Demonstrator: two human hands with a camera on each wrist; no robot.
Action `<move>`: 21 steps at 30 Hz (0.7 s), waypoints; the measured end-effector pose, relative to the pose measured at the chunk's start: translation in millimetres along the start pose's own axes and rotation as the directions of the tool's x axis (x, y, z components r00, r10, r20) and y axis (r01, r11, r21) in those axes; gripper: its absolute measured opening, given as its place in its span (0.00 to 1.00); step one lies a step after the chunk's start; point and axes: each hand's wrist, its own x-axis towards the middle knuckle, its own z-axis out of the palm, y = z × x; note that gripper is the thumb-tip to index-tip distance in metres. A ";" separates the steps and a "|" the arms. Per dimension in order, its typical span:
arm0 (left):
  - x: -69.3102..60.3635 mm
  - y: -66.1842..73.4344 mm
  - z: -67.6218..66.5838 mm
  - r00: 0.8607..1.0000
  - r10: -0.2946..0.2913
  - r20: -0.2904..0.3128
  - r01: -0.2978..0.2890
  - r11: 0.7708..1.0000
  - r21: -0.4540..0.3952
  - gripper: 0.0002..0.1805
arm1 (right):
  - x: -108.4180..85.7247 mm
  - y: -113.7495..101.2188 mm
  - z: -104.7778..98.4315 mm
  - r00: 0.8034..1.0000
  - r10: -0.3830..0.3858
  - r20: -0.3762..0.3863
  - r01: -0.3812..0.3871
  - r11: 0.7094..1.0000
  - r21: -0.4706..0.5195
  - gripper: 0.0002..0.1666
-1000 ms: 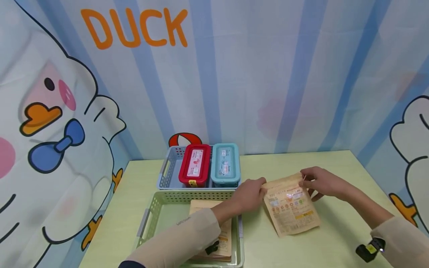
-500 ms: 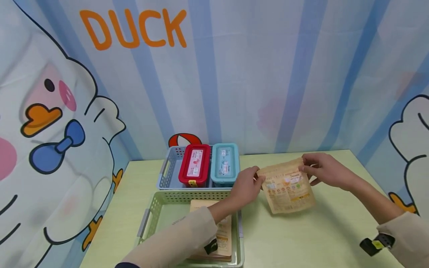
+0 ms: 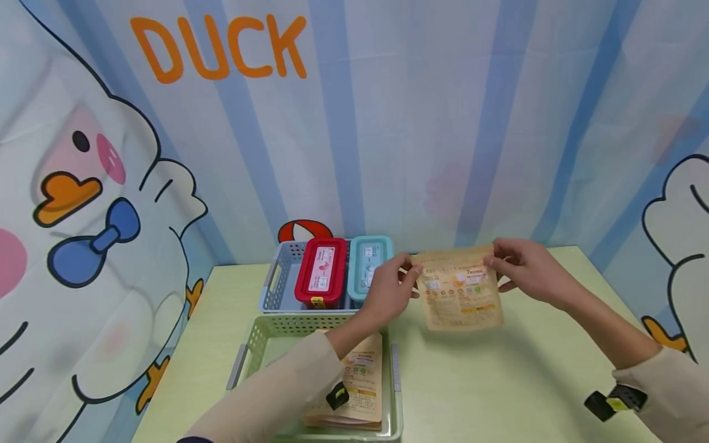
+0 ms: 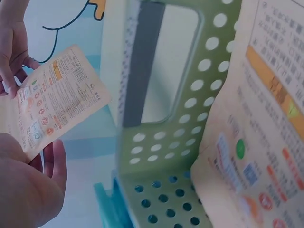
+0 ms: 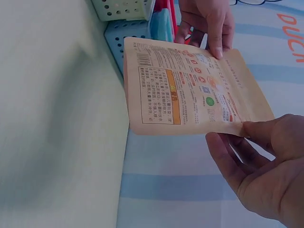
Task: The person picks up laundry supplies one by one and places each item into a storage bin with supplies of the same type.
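A tan printed pouch (image 3: 461, 292) hangs above the table between both hands, its text side towards the head camera. My left hand (image 3: 389, 289) pinches its upper left edge, thumb in front. At the upper right edge, my right hand (image 3: 526, 267) pinches it the same way; the right wrist view shows this thumb and fingers on either side of the pouch (image 5: 190, 90). Below my left forearm, more tan pouches (image 3: 362, 381) lie stacked in a green basket (image 3: 260, 351), partly covered by the sleeve.
Behind the green basket stands a blue basket (image 3: 285, 271) with a red-lidded box (image 3: 322, 271) and a teal-lidded box (image 3: 368, 258). My left hand partly covers the teal one. A duck-print curtain (image 3: 410, 123) hangs behind the pale table (image 3: 476, 387).
Both hands have raised the pouch off the table and carried it up and to the left. It now hangs more level. The baskets and boxes stay where they were.
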 end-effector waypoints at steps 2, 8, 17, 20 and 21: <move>0.5 3.7 -4.4 1.000 0.012 -0.019 -0.012 1.000 -0.016 0.07 | 0.5 -5.3 0.7 1.000 -0.001 -0.020 0.001 1.000 -0.005 0.10; 1.6 16.7 -16.2 0.997 0.041 -0.065 -0.044 0.998 -0.049 0.07 | 0.5 -17.0 1.9 0.997 -0.011 -0.077 0.012 1.000 0.011 0.12; 3.1 29.5 -28.4 0.971 0.150 -0.188 -0.172 0.979 -0.106 0.08 | 4.6 -32.0 3.7 0.986 -0.040 -0.163 0.050 0.997 0.062 0.15; 1.9 33.0 -31.9 0.958 0.171 -0.229 -0.199 0.974 -0.105 0.08 | 5.2 -40.9 4.9 0.983 -0.041 -0.178 0.055 0.996 0.077 0.15; 1.2 34.1 -33.1 0.953 0.181 -0.241 -0.209 0.973 -0.095 0.08 | 5.4 -43.5 5.3 0.982 -0.041 -0.182 0.058 0.995 0.084 0.16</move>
